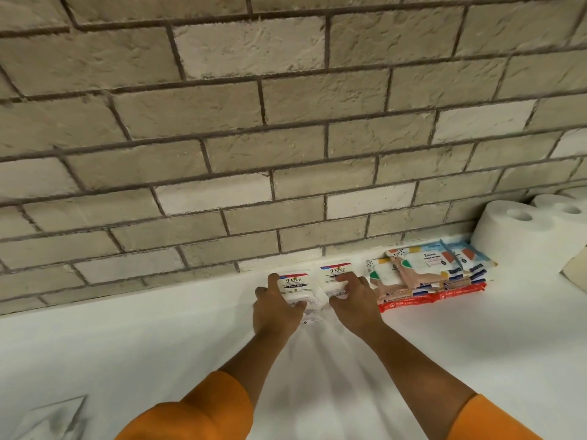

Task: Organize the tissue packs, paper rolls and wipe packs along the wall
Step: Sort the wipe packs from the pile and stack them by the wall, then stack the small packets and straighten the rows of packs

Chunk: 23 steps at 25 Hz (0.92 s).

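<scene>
Two white Dove tissue packs stand side by side near the brick wall (286,122). My left hand (276,308) grips the left tissue pack (295,285) from its left side. My right hand (354,300) grips the right tissue pack (333,274), fingers curled over its front. To their right lies a stack of colourful wipe packs (428,274) against the wall. White paper rolls (524,236) stand upright at the far right.
Everything sits on a white cloth-covered surface (127,344) that wrinkles under my forearms. A pale box corner (575,274) shows at the right edge, and a grey square patch (47,420) lies at the bottom left.
</scene>
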Available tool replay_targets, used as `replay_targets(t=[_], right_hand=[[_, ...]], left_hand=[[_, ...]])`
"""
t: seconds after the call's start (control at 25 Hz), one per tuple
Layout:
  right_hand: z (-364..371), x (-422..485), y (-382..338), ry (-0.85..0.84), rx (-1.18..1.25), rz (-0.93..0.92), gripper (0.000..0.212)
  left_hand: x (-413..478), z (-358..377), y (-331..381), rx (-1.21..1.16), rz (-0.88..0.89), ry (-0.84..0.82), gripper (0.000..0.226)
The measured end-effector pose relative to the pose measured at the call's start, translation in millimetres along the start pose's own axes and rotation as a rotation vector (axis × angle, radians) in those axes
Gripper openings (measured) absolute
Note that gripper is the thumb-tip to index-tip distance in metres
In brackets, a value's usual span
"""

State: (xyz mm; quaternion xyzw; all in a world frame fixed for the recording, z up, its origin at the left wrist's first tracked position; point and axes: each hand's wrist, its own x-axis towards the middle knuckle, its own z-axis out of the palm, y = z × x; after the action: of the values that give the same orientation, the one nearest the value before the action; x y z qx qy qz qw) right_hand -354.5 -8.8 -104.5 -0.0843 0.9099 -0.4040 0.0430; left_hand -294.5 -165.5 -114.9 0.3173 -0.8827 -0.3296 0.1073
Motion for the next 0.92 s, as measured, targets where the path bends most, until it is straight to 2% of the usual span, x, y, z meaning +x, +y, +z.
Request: replay_targets(t=[0.2,0.4,0.48,0.56,0.68,0.84,0.92], right_hand=[[-7.9,4.6,0.8,-0.076,-0.109,-0.011,0.048],[-17.9,-4.2,0.9,-0.183,-0.054,-0.009,0.057],[-20.9,-15.2,-1.6,-0.191,0.029,-0.015,0.053],[-22.1,-32.7,-5.6,-0.173,0.119,-0.023,0.04],[-18.2,-66.3,-8.8,-0.193,0.328,0.032,0.026],[-6.6,-111.5,-7.6,-0.177,0.49,0.166,0.028],[-0.3,-138.5,-8.7,-0.175,0.521,0.181,0.026]], left_hand=[[1.5,-2.2,-3.6,-0.047,0.011,-0.029,0.078],[4.7,-13.8,-7.0,-0.081,0.012,-0.215,0.089],[-2.0,-20.1,-7.6,-0.05,0.005,-0.213,0.092],[-13.6,-28.2,-11.2,0.041,0.003,-0.132,0.088],[-37.1,-43.2,-27.6,0.025,0.023,-0.079,0.072],[-79.4,-69.3,-58.8,-0.253,0.027,-0.231,0.021],[-107.3,-84.5,-74.5,-0.322,0.007,-0.269,0.007]])
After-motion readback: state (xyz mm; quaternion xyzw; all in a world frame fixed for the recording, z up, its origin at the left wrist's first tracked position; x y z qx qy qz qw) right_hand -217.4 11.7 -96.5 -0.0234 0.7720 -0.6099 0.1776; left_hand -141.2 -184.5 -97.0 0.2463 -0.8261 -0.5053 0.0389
